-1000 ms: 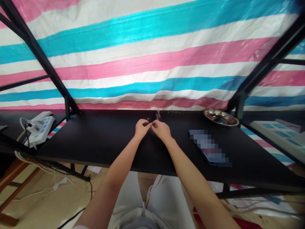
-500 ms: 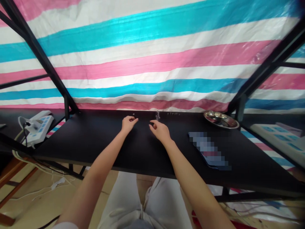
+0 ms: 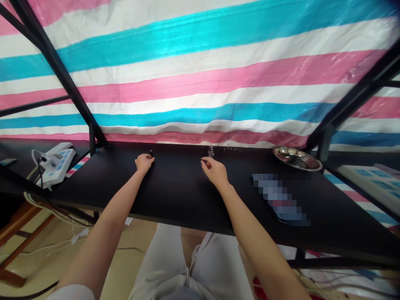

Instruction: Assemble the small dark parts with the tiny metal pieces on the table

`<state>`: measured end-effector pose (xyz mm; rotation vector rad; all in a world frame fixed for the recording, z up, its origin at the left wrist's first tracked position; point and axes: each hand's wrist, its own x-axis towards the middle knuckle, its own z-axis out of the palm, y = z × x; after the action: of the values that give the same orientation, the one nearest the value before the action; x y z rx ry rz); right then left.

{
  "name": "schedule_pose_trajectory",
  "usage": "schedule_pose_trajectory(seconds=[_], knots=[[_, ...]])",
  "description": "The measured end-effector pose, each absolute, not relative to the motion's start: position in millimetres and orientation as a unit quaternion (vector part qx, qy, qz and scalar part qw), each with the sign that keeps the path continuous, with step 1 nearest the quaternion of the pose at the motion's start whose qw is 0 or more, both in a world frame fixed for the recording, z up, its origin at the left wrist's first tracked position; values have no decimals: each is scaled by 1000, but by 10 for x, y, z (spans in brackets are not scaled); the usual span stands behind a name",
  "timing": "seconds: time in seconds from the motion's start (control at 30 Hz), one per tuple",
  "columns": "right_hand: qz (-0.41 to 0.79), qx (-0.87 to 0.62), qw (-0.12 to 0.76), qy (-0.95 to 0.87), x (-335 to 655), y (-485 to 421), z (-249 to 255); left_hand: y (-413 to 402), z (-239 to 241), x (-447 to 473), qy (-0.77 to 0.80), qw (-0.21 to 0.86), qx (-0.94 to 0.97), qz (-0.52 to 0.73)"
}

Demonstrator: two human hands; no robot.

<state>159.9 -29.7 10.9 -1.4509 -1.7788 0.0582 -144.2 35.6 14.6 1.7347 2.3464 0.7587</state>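
My left hand [image 3: 144, 163] is over the left half of the black table [image 3: 175, 196], its thumb and fingers closed on a small dark piece with a pale tip [image 3: 151, 153]. What kind of piece it is, I cannot make out. My right hand [image 3: 216, 171] has thumb and forefinger pinched together just above the table; anything between them is too small to tell. Right behind it lies a little heap of small clear pieces [image 3: 211, 150]. Several tiny pieces stand in a row [image 3: 231, 149] along the back edge, to the right of the heap.
At the back right rests a shiny metal plate [image 3: 296, 159]. A blurred-out, phone-shaped object [image 3: 279, 200] lies right of my right forearm. White power strips [image 3: 61, 166] with cables are on the left. Black frame posts and a striped sheet [image 3: 200, 75] stand behind the table.
My left hand has moved left, away from the right hand, carrying the small dark piece. The right hand's thumb and forefinger have come together near the heap. The view has shifted slightly.
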Motion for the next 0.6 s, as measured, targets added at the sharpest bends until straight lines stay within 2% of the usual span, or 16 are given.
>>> schedule_pose_trajectory(seconds=[0.27,0.43,0.53,0.6], knots=[[18,-603,434,-669,1658,-296,152,379,140,-1459,780,71,568,253],[-8,-671,440,-597,1739,-303,234,368,132,-1485,775,84,571,259],[9,-720,372,-585,1798,-262,185,286,168,-1437,774,65,558,293],[30,-745,302,-594,1816,-233,127,198,214,-1335,756,13,551,355]])
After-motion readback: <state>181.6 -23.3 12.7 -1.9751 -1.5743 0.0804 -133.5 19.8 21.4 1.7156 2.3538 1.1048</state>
